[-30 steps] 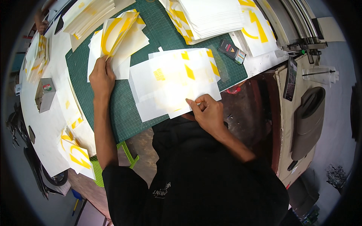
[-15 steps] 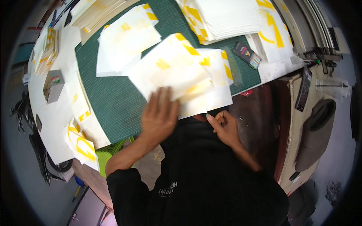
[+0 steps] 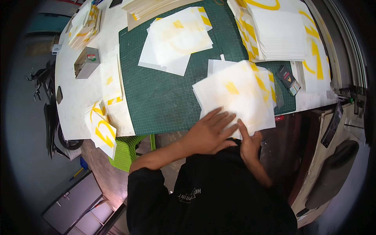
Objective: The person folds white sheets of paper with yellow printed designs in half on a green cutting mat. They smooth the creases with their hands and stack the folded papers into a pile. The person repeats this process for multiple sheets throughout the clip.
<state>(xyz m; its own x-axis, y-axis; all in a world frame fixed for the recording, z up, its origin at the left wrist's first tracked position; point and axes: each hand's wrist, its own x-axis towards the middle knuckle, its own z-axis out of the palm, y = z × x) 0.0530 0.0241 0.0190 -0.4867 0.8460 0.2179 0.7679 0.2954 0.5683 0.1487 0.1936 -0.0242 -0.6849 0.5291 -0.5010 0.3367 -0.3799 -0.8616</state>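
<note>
A white sheet with yellow print [image 3: 219, 92] lies over other sheets at the near right of the green cutting mat [image 3: 156, 102]. My left hand [image 3: 213, 131] rests on its near edge, fingers stretched out and flat. Beside it, my right hand [image 3: 250, 147] grips the same near edge, thumb on top and the other fingers mostly hidden underneath. Several similar sheets [image 3: 180, 39] lie overlapped farther back on the mat.
A tall stack of white and yellow sheets [image 3: 276, 39] stands at the back right, near a small dark box [image 3: 288, 80]. To the left are a grey open box [image 3: 87, 62], another stack [image 3: 86, 25] and folded sheets [image 3: 102, 129] overhanging the table edge. A green chair [image 3: 123, 152] stands below.
The view has shifted, so the table appears farther right. My left hand has come closer to my right hand, which now grips the sheet's near edge. The top sheet lies nearer the right-hand pile.
</note>
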